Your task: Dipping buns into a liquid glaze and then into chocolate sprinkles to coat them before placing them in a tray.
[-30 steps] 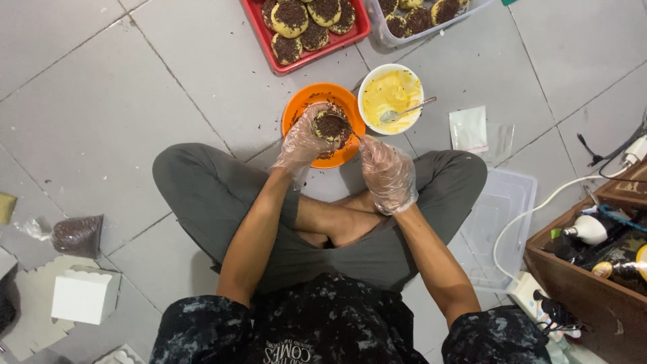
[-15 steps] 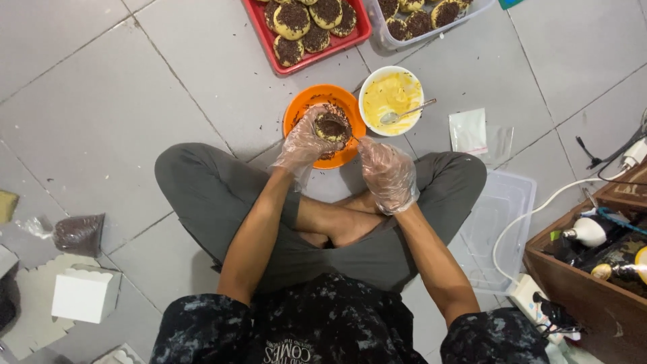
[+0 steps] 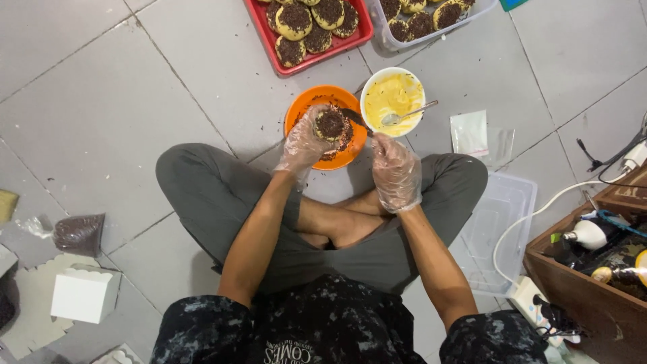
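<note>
Gloved left hand point(image 3: 304, 143) cups a round sprinkle-crusted pastry point(image 3: 331, 125); right hand point(image 3: 396, 170) grips a spoon point(image 3: 356, 120).

At the frame's upper centre, a tray point(image 3: 364, 30) of sprinkled pastries point(image 3: 294, 20) lies on the floor point(image 3: 101, 101), a tub point(image 3: 431, 34) to its right. Below them sit a bowl point(image 3: 306, 108) and, to the right, a cream bowl point(image 3: 394, 94) holding a spoon point(image 3: 408, 113). A small box point(image 3: 82, 295) lies lower left.

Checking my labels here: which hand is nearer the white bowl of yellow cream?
Right. The right hand sits just below the white bowl; the left hand is farther left, holding a sprinkle-covered donut over the orange bowl.
</note>
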